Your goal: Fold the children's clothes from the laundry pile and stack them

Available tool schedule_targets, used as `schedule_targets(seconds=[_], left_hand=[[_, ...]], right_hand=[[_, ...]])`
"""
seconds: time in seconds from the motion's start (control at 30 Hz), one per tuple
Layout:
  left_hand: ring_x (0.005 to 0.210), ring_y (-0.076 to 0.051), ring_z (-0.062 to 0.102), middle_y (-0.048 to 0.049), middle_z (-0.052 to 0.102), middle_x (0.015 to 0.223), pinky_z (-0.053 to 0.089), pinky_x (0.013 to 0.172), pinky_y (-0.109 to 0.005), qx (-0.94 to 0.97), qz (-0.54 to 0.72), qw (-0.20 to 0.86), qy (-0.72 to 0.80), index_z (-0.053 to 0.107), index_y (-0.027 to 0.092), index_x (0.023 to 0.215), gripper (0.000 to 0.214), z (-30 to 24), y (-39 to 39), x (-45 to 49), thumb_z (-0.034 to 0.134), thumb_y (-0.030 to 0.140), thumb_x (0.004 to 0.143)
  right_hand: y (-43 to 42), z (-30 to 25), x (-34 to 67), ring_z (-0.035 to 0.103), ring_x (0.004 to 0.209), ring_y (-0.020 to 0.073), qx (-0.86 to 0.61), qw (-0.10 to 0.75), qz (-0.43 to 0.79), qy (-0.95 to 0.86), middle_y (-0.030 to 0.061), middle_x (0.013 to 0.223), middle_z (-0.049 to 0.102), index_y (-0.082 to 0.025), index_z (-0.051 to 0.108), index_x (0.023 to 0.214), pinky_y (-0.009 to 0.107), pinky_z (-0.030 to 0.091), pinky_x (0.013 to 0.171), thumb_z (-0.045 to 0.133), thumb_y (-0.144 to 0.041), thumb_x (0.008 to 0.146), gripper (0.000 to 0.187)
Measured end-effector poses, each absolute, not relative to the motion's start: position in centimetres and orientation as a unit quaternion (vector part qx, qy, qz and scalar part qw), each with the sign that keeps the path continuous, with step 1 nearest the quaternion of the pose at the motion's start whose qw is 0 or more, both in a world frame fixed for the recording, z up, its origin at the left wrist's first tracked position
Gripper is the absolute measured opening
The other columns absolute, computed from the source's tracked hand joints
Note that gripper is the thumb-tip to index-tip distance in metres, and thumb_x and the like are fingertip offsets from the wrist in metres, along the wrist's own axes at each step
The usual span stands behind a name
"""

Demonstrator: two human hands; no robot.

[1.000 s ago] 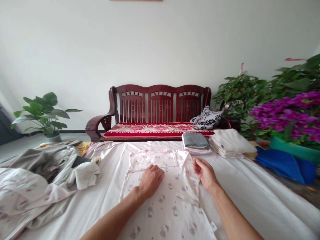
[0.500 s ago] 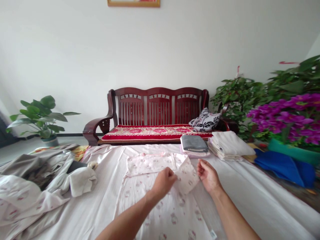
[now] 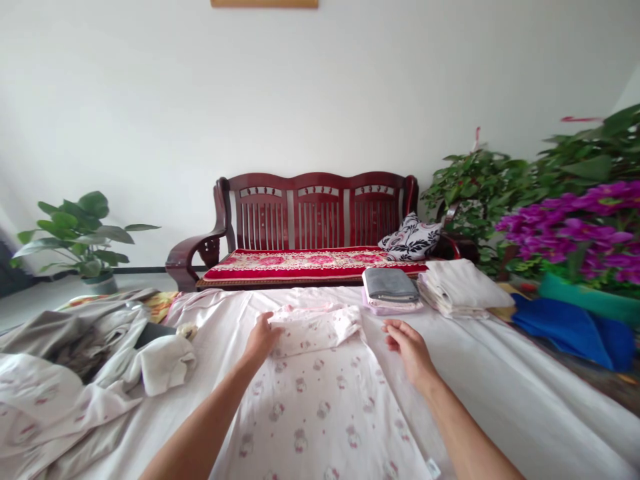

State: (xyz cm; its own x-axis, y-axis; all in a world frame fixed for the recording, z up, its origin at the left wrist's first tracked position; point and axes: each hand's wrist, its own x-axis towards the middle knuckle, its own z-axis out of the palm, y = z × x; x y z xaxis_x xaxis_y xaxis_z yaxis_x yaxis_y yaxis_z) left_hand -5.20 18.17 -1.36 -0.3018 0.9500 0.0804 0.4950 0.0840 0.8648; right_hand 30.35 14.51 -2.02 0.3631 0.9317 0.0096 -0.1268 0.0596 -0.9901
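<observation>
A white shirt [image 3: 320, 400] with small pink-and-grey cartoon prints lies spread out in front of me. Both sleeves are folded across its upper part, near the pink-trimmed neckline. At the upper left edge of the shirt, my left hand [image 3: 261, 341] is closed with thumb and fingers on the fabric; the fingertips are partly hidden. My right hand [image 3: 407, 348] hovers just off the shirt's right side, fingers loosely bent and apart, holding nothing. A small white tag [image 3: 433, 469] shows at the shirt's lower right edge.
A pale sheet [image 3: 490, 400] covers the surface. Rumpled clothes [image 3: 75, 380] heap at the left. Folded grey cloth [image 3: 391, 285] and folded white cloths [image 3: 465, 288] sit at the back right, near blue fabric [image 3: 575, 331] and purple flowers [image 3: 585, 230]. Behind stands a wooden bench [image 3: 320, 207].
The raised right sleeve has come down folded across the shirt's top. My left hand has moved left to the shirt's other edge. My right hand's fingers have loosened.
</observation>
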Motion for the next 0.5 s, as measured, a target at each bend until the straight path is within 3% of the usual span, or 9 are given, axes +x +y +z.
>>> schedule_targets(seconds=[0.13,0.3,0.37,0.5], left_hand=[[0.085,-0.02,0.067,-0.004,0.068,0.09,0.049,0.071,-0.028,0.541,0.406,0.223,0.702,0.05,0.019,0.137,0.053,-0.4,18.7,-4.6,0.056,0.018,0.084],[0.077,-0.017,0.066,-0.0038,0.069,0.094,0.048,0.065,-0.024,0.533,0.423,0.218,0.7,0.041,0.019,0.145,0.057,1.2,19.8,-4.3,0.049,0.019,0.089],[0.077,-0.017,0.067,-0.0044,0.069,0.096,0.049,0.065,-0.024,0.524,0.425,0.207,0.709,0.04,0.019,0.146,0.057,0.9,20.4,-4.8,0.048,0.02,0.09],[0.084,-0.02,0.068,-0.0062,0.071,0.098,0.05,0.073,-0.028,0.542,0.371,0.161,0.736,0.046,0.019,0.143,0.054,-0.5,21.0,-6.4,0.05,0.02,0.09]], right_hand=[[15.7,-2.0,29.4,0.06,0.069,0.0164,-0.597,0.554,0.349,-0.464,0.0003,0.081,0.069,-0.021,0.07,0.094,0.028,0.046,0.061,0.075,-0.043,0.061,0.04],[16.9,-1.8,26.9,0.061,0.077,0.0154,-0.669,0.382,0.153,-0.619,-0.0015,0.091,0.069,-0.026,0.067,0.092,0.026,0.041,0.068,0.071,-0.023,0.069,0.024],[16.7,-1.8,26.3,0.061,0.081,0.0142,-0.669,0.322,0.09,-0.664,-0.0012,0.092,0.069,-0.025,0.066,0.087,0.024,0.037,0.066,0.062,-0.013,0.074,0.018],[16.0,-1.7,26.6,0.061,0.083,0.0134,-0.638,0.274,0.033,-0.719,-0.0005,0.095,0.068,-0.025,0.067,0.083,0.024,0.034,0.065,0.052,-0.008,0.077,0.023]])
